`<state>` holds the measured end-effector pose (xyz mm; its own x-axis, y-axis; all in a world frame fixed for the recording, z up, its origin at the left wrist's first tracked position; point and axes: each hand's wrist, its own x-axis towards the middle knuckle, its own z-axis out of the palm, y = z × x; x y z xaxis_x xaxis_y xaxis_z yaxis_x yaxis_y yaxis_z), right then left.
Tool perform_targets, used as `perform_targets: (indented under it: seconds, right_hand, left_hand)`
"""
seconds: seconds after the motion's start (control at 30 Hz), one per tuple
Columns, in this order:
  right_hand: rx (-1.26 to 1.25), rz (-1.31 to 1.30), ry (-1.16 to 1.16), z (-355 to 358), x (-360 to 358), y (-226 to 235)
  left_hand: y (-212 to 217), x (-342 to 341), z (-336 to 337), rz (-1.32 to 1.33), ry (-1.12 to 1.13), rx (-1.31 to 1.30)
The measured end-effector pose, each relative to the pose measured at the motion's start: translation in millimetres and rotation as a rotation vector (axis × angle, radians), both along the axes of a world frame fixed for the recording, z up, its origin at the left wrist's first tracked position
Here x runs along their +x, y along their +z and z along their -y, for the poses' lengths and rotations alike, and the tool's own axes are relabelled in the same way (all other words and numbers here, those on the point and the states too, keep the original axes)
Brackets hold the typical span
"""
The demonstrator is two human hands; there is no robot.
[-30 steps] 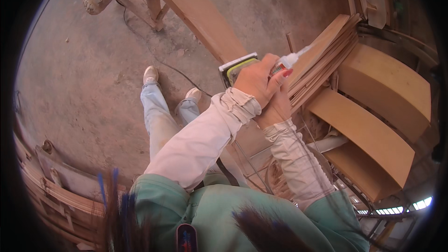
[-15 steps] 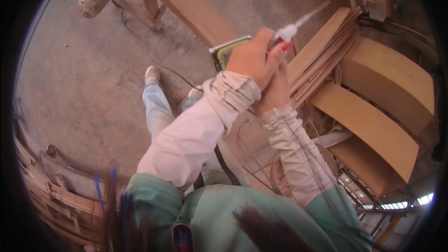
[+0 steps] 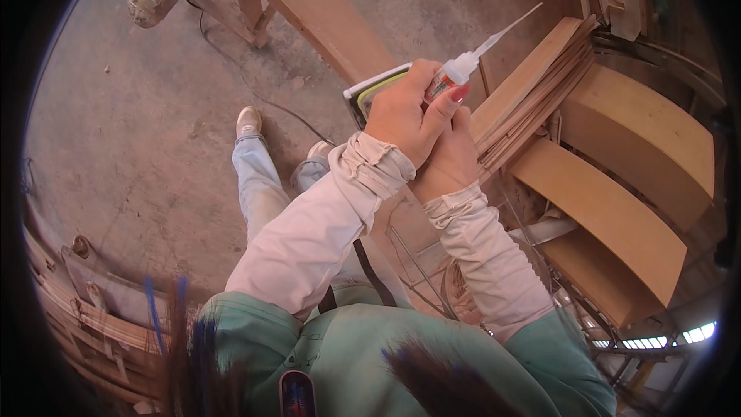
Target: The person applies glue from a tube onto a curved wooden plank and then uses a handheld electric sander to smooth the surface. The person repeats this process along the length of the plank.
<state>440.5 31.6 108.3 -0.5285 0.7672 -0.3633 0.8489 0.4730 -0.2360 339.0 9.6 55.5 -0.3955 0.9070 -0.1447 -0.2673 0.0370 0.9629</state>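
Evidently, the small glue bottle [image 3: 451, 77] is gripped by the left hand [image 3: 405, 112] and steadied from below by the right hand [image 3: 451, 158], nozzle raised above the stacked veneer strips [image 3: 532, 93], where no glue is yet seen applied.

A small glue bottle with a red label, white cap and long thin white nozzle [image 3: 463, 69] is held aloft right of centre, tilted so the nozzle points up and to the far right. Just left of it, a flat rectangular pad with a white and yellow-green edge [image 3: 370, 93] sits partly hidden.
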Motion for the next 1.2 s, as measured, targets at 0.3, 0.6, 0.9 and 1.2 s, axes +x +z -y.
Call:
perform_targets:
  seconds: [0.3, 0.6, 0.9, 1.2]
  right_hand:
    - [0.026, -0.061, -0.033, 9.0, 21.8, 5.0]
    - [0.062, -0.099, -0.309, 34.6, 86.3, 9.6]
    - [0.206, -0.123, -0.620, 55.7, 178.4, -3.8]
    - [-0.008, -0.204, -0.634, 46.9, 113.2, 3.4]
  left_hand:
    - [1.0, 23.0, 2.1, -0.048, -0.042, 0.010]
    - [3.0, 54.8, 19.5, -0.048, -0.094, -0.101]
    - [-50.6, -29.6, 101.6, -0.087, 0.043, -0.267]
    - [-44.2, -87.6, 154.7, -0.370, -0.182, -0.436]
